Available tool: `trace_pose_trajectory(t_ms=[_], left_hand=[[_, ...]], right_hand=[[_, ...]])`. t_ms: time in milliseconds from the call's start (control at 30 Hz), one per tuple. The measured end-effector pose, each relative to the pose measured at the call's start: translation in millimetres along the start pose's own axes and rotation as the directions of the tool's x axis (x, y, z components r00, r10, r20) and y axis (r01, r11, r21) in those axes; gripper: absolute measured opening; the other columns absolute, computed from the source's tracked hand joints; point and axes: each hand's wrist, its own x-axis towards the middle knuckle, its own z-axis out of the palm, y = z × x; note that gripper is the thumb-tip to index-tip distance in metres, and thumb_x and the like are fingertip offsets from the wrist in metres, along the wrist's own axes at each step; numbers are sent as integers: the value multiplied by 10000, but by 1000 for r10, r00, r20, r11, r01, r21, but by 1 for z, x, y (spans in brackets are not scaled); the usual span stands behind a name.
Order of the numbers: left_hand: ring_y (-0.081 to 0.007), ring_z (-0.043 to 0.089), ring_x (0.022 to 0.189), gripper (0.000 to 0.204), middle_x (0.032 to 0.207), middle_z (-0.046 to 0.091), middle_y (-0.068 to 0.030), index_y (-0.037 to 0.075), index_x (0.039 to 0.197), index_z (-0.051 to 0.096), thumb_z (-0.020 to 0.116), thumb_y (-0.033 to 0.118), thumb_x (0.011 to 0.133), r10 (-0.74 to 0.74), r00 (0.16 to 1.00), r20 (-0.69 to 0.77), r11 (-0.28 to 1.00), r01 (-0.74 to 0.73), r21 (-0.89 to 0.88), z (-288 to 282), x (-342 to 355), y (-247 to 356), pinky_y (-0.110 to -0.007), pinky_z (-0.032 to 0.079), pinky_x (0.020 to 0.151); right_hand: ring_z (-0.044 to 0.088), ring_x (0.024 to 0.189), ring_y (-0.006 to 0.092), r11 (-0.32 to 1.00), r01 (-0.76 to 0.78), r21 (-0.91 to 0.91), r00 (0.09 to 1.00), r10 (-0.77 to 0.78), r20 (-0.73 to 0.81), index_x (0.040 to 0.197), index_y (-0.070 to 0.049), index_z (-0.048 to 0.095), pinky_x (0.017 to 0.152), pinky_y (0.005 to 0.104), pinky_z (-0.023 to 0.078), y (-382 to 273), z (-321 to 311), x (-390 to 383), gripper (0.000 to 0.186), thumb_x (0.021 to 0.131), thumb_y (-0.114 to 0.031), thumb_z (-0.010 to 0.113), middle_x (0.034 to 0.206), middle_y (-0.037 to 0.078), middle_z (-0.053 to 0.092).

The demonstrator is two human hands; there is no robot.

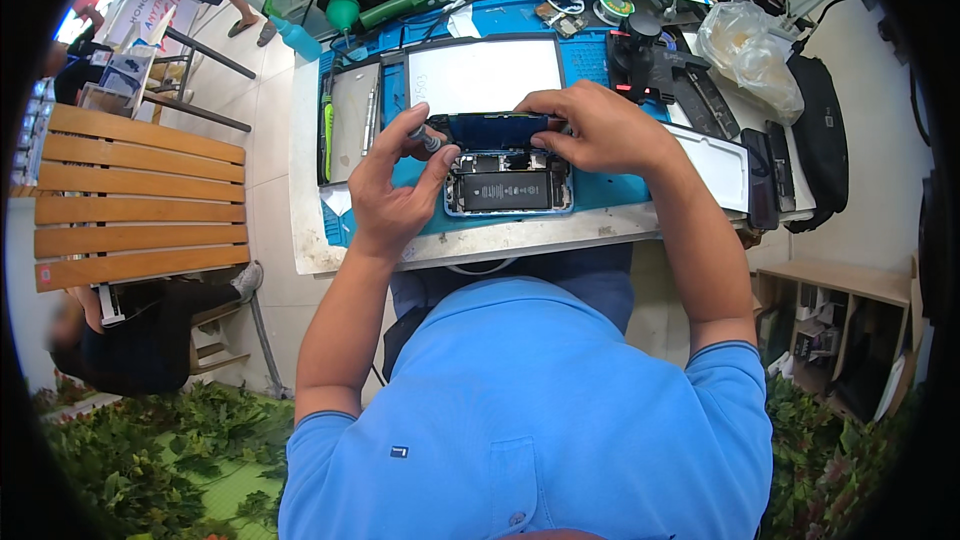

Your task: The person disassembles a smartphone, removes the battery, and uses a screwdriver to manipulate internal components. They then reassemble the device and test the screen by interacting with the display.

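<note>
An opened phone (558, 195) lies on the blue work mat (610, 187), its dark battery (505, 191) and inner parts bare. At the far edge of its body stands the phone's dark screen panel (498, 129), tilted up. My right hand (605, 130) pinches the panel's right end between thumb and fingers. Between the thumb and fingers of my left hand (388, 190) is a small grey tool (428, 136), which looks like a short screwdriver; that hand is by the panel's left end. Whether it also touches the panel I cannot tell.
Behind the phone lies a white board with a dark frame (485, 72). A grey tray (348, 125) holds slim tools at left. A green tool (405, 5), solder spool (613, 8), black device (640, 60) and plastic bag (748, 55) line the back. A white tray (712, 168) sits right.
</note>
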Motion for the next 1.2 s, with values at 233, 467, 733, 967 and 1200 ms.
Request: trace_pose_trajectory(t_ms=[233,467,733,967,1200], left_hand=[[-161,787,921,588,1098,809,-131,29,1449,657,913,24,919,4,1000,-28,997,-6,-70,0,-8,-5,-304,642,805],[-147,761,961,623,1085,786,-122,32,1503,603,877,-16,945,63,997,50,998,-64,12,-6,-7,-7,-294,626,841],[-144,769,926,589,1103,803,-121,34,1443,666,913,3,910,35,999,9,999,-34,-12,-3,-8,-8,-298,631,830],[-145,765,928,572,1121,800,-126,28,1427,678,913,-5,907,27,999,19,1000,-27,-11,-3,-6,-6,-280,623,827],[-164,767,893,590,1126,808,-137,35,1400,701,934,-28,861,137,990,23,990,-137,35,-3,-1,-1,-296,631,770]], right_hand=[[723,714,383,999,24,35,998,-22,-58,1242,-37,735,654,438,530,1,8,-1,303,943,-62,777,846,200,764],[770,858,426,999,-50,4,999,51,-9,1242,-50,743,774,486,584,-12,3,-3,316,927,-60,768,911,225,788],[767,833,424,999,-49,19,999,49,-4,1232,-46,748,748,487,576,-9,3,-2,303,930,-61,763,907,220,789],[707,700,394,999,45,28,997,-43,-69,1237,-47,733,641,455,499,-2,8,-2,295,944,-64,766,778,195,724],[740,778,407,1000,16,15,999,-15,-47,1254,-53,732,698,463,535,-3,7,-1,309,948,-72,764,843,210,754]])
